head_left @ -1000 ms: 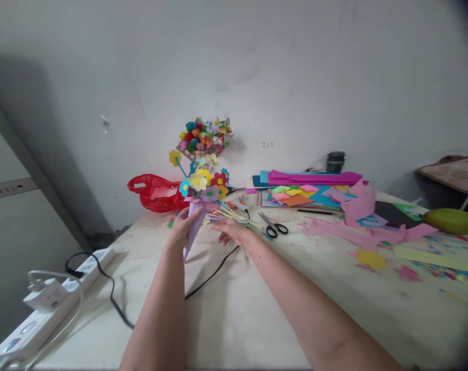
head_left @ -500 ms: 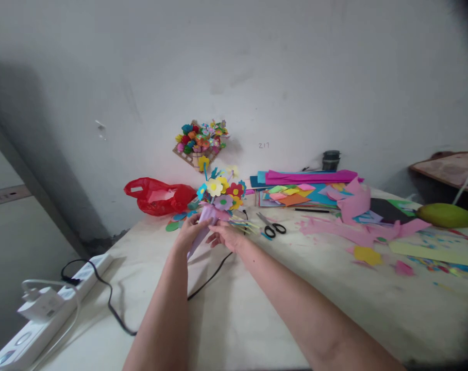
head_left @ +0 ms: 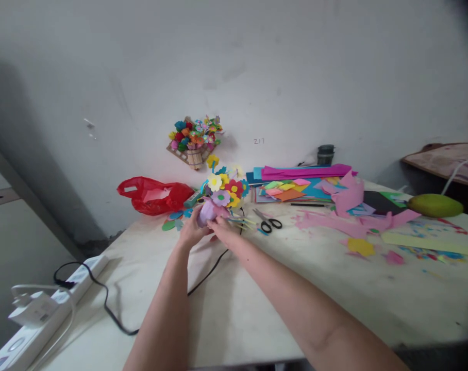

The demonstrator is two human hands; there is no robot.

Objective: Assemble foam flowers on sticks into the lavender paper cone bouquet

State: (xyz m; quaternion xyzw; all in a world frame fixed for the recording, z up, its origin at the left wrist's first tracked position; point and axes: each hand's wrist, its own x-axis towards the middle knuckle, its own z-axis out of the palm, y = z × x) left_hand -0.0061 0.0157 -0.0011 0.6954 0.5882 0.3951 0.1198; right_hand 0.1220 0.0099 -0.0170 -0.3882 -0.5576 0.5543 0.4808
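Observation:
A bunch of paper flowers [head_left: 221, 197] in yellow, red, purple and blue stands in front of me, its base inside a lavender paper wrap [head_left: 206, 212]. My left hand [head_left: 191, 229] is closed round the left side of that wrap. From the right, my right hand [head_left: 221, 230] grips its lower edge; the fingers underneath are mostly hidden. Thin pale stems [head_left: 245, 223] lie just beyond the right wrist. Black-handled scissors [head_left: 268, 222] rest on the table to the right of them.
A red plastic bag [head_left: 152, 197] sits behind left. Coloured paper sheets [head_left: 307, 174], pink scraps [head_left: 346, 221] and a green mango-like fruit [head_left: 435, 205] lie to the right. A white power strip [head_left: 83, 278] with cables runs along the left edge. A flower decoration [head_left: 195, 139] hangs on the wall.
The lavender paper, a long slanting strip before, now looks rounded and bunched against the flower base. Both hands have drawn in closer around it. The view has shifted slightly.

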